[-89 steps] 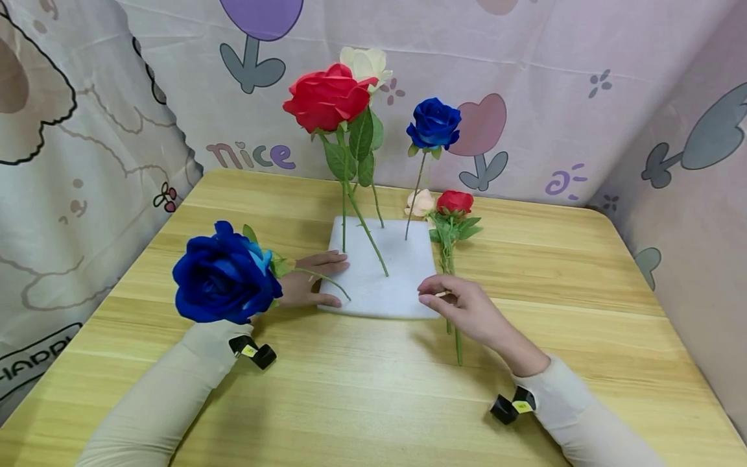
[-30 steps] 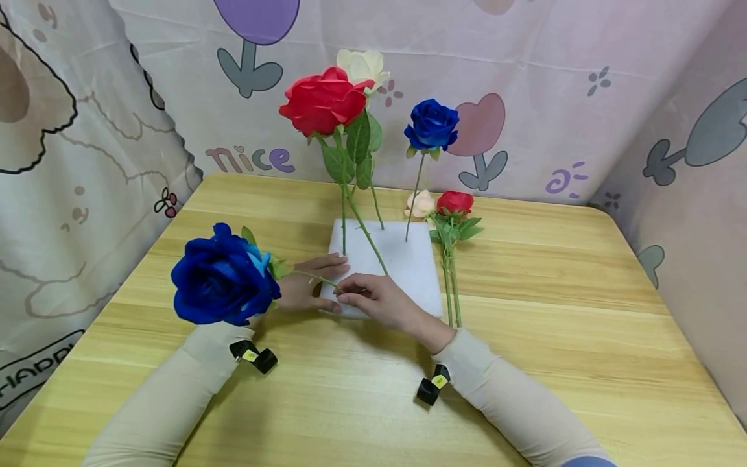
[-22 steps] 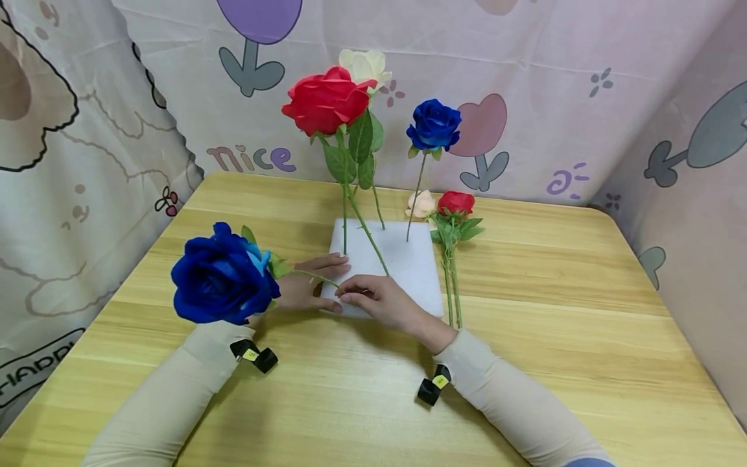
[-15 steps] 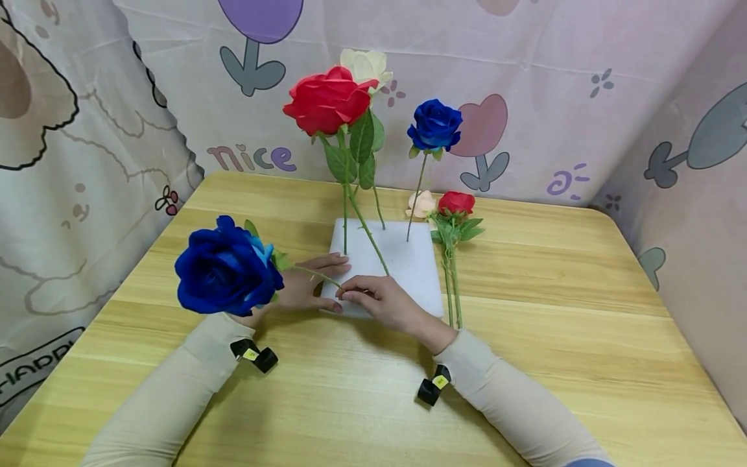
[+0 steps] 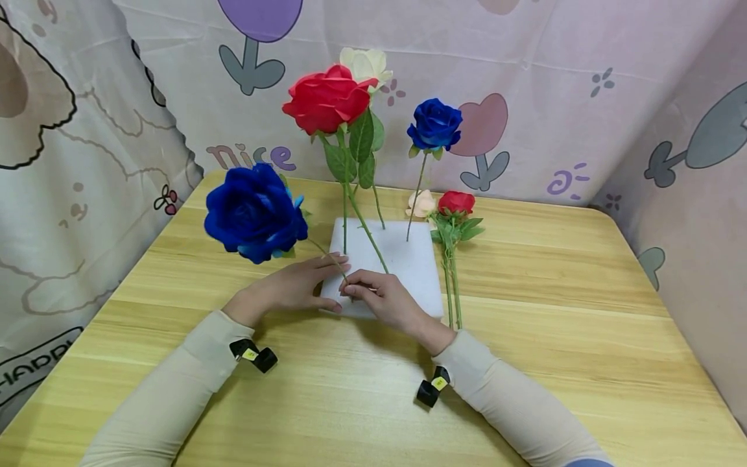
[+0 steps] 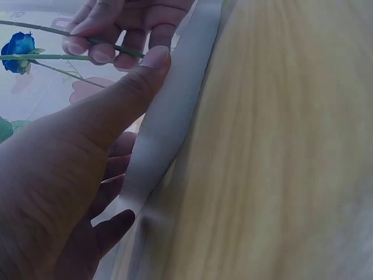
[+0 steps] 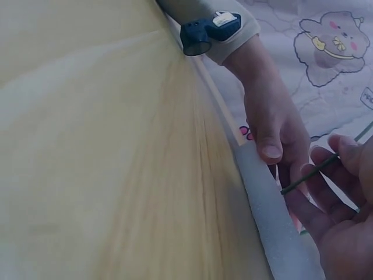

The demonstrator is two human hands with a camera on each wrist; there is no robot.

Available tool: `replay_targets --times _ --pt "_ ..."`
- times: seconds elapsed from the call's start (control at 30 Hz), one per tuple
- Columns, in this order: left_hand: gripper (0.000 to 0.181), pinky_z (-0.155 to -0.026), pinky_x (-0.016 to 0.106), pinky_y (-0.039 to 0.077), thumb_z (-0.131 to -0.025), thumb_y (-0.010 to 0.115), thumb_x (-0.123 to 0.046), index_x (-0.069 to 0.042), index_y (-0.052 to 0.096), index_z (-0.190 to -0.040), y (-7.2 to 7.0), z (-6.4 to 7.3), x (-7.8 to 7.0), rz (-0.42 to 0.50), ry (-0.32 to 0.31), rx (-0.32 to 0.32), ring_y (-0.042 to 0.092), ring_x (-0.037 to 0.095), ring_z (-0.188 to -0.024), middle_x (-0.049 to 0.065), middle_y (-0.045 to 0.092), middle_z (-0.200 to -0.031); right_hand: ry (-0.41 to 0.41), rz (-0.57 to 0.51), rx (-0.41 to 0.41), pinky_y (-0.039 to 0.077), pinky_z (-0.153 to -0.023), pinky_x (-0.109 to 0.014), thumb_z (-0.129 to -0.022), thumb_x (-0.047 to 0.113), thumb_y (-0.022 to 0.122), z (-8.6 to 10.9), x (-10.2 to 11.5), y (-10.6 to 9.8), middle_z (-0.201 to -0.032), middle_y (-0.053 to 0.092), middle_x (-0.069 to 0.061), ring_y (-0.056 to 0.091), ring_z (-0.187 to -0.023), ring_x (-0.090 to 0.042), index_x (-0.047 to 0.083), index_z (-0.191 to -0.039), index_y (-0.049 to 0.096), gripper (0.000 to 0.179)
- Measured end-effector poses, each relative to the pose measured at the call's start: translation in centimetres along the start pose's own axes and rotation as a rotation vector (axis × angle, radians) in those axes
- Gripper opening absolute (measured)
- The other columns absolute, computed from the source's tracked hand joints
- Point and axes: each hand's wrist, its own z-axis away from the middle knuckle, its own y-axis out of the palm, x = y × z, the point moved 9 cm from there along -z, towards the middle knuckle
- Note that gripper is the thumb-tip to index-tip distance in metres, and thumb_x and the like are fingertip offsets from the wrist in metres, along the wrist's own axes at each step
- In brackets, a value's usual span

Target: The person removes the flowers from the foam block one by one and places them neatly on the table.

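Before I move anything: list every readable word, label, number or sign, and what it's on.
"nice": back curtain, partly behind the big blue rose.
"HAPP": left curtain; following letter unclear.
Cut-off lettering: curtain, right edge of the right wrist view; too blurred to read.
Yellow labels: black wrist devices; too small to read.
White block: no text visible.
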Motion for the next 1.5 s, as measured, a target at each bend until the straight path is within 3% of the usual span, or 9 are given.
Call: replay_targets --times 0.27,0.53,0.9,1.23,1.5 --pt "0.085 -0.11 0.047 0.036 -0.083 0.067 -0.059 -0.004 0.048 -0.144 -0.1 0.0 -0.2 0.0 0.021 -0.026 0.034 0.032 -0.14 0.01 0.038 -0.154 -0.031 -0.005 -0.061 0.055 -0.078 -0.028 -0.099 0.009 0.057 0.1 1.1 -0.6 -0.098 0.071 0.0 0.068 -0.088 -0.019 0.003 -0.102 0.07 0.015" --pt "0.087 -0.111 0.046 0.033 -0.083 0.07 -0.056 -0.002 0.045 -0.146 -0.2 0.0 -0.2 0.019 0.004 -0.014 0.033 0.032 -0.141 0.012 0.037 -0.154 -0.061 -0.088 -0.078 0.057 -0.08 -0.028 -0.099 0.004 0.055 0.5 2.0 -0.8 -0.101 0.07 -0.014 0.069 -0.095 -0.021 -0.006 -0.106 0.066 0.016" --pt "0.089 -0.112 0.045 0.032 -0.082 0.069 -0.057 -0.002 0.043 -0.147 -0.2 0.1 -0.2 0.02 -0.006 -0.007 0.031 0.032 -0.142 0.012 0.035 -0.155 -0.079 -0.089 -0.102 0.058 -0.079 -0.029 -0.098 0.0 0.055 1.5 2.8 -1.4 -0.098 0.07 -0.012 0.069 -0.09 -0.027 -0.008 -0.108 0.065 0.016" --pt "0.089 -0.113 0.045 0.031 -0.083 0.069 -0.057 -0.004 0.04 -0.149 0.1 0.1 -0.1 0.032 -0.004 0.001 0.027 0.031 -0.143 0.01 0.031 -0.157 -0.049 -0.14 -0.103 0.058 -0.078 -0.031 -0.099 0.0 0.054 2.4 2.8 -2.0 -0.096 0.069 -0.013 0.067 -0.088 -0.04 -0.006 -0.111 0.064 0.017" --pt "0.092 -0.113 0.044 0.03 -0.082 0.066 -0.062 -0.007 0.039 -0.15 0.4 0.0 0.4 0.044 -0.024 0.023 0.026 0.03 -0.144 0.009 0.029 -0.158 -0.015 -0.137 -0.113 0.058 -0.077 -0.032 -0.1 0.0 0.053 3.2 2.6 -2.7 -0.094 0.069 -0.017 0.068 -0.087 -0.038 -0.008 -0.113 0.061 0.018"
